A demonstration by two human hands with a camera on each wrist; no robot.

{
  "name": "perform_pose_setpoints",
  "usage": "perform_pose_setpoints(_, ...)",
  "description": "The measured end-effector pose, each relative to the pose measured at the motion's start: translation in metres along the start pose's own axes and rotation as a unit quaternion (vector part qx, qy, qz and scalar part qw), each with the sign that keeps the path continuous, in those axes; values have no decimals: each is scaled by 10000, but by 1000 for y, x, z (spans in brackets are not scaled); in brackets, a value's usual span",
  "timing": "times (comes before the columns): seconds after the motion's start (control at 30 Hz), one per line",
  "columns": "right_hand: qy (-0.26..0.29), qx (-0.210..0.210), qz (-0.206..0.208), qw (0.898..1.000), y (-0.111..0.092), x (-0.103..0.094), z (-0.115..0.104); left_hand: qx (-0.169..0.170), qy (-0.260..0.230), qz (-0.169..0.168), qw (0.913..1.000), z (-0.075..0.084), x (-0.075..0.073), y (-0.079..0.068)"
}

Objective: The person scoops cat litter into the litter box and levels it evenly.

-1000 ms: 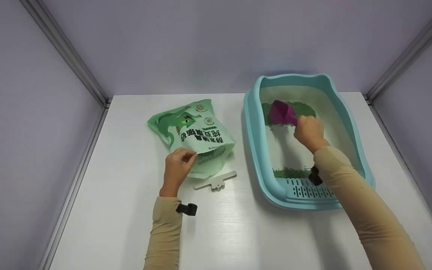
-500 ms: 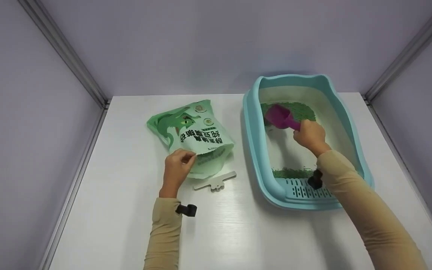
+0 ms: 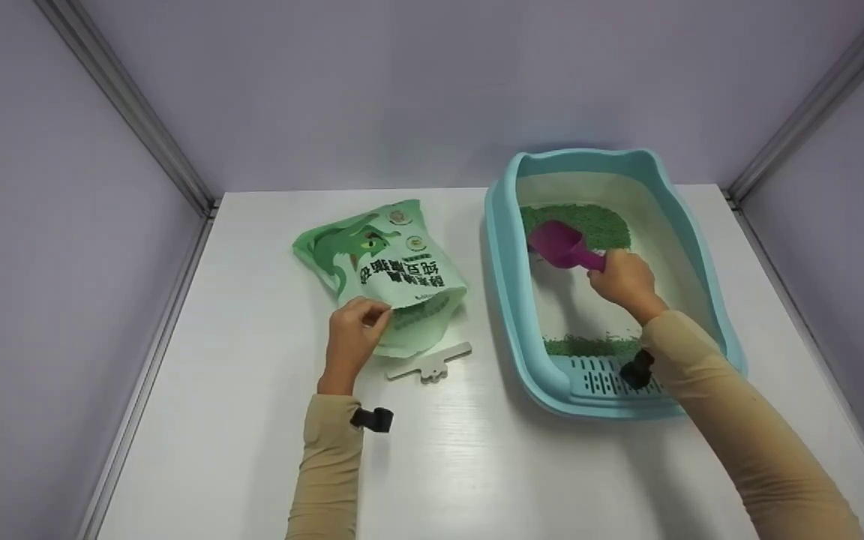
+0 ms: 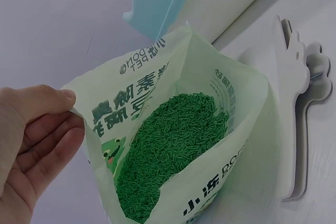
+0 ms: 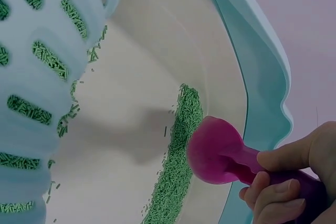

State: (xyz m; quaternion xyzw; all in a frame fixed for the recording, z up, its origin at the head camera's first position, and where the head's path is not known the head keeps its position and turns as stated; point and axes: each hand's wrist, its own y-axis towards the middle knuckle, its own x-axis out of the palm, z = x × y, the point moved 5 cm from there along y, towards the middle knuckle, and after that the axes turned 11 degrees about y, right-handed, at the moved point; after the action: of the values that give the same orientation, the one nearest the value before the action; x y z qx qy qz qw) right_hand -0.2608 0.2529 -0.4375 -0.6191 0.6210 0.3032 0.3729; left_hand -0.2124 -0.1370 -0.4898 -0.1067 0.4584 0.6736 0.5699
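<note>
My left hand (image 3: 353, 334) pinches the edge of the opened mouth of a green cat litter bag (image 3: 394, 262). Green litter pellets (image 4: 168, 135) show inside it in the left wrist view. My right hand (image 3: 623, 277) grips a magenta litter scoop (image 3: 558, 244) by its handle, over the blue litter box (image 3: 511, 285). In the right wrist view the scoop's underside faces the camera, so its contents are hidden there. Below the scoop, a band of green pellets (image 5: 178, 166) lies on the pale floor of the box.
A pale grey bag clip (image 3: 432, 365) lies on the white table (image 3: 252, 420) just in front of the bag. At the near end of the box sits a slotted blue grate (image 3: 612, 381), with more pellets beside it. Walls (image 3: 439, 90) enclose the table at the back and both sides.
My right hand has drawn the scoop a little toward me, away from the far pellets, and its bowl has turned. The left hand keeps its place at the bag's mouth.
</note>
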Motion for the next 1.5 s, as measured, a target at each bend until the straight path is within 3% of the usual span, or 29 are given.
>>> perform_pose_setpoints(0.23, 137, 35, -227, 9996, -8, 1, 1, -70, -21, -38, 10000, -1, 1, 1)
perform_pose_setpoints(0.83, 401, 65, -290, 9988, -27, -2, 6, -103, -62, -105, 9999, -2, 3, 0)
perform_pose_setpoints(1.3, 734, -179, -215, 9969, -56, 1, -1, -144, -29, -113, 9998, -2, 2, 0)
perform_pose_setpoints(1.5, 886, -142, -2, 9960, -71, -4, -2, -137, -97, -64, 9998, -2, 2, -1)
